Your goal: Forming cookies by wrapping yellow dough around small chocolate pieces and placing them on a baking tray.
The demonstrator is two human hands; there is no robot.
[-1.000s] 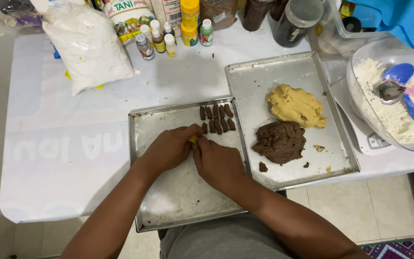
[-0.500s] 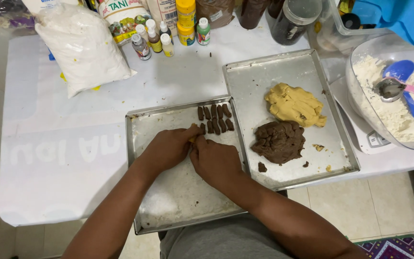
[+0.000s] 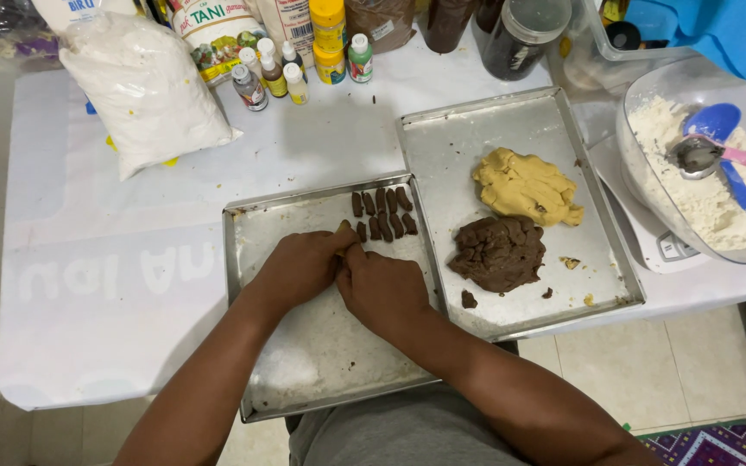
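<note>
Head view: both hands [image 3: 343,272] pinch one dough piece [image 3: 344,228] on tray [image 3: 243,285]; nine brown sticks [image 3: 382,214] shaped, brown dough lump [image 3: 498,252] and yellow dough lump [image 3: 524,185] left.

- The one camera sits on my head and looks steeply down at the table [image 3: 131,285].
- It is near: my forearms enter from the bottom edge.
- The tray [image 3: 243,259] lies mid-frame; bottles [image 3: 304,60] line the top.

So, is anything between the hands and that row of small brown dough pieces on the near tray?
Nothing visible. The left hand and right hand meet on the near tray, fingertips just short of the brown dough pieces. Only bare floured metal lies between. The dough lumps sit apart on the other tray.
</note>
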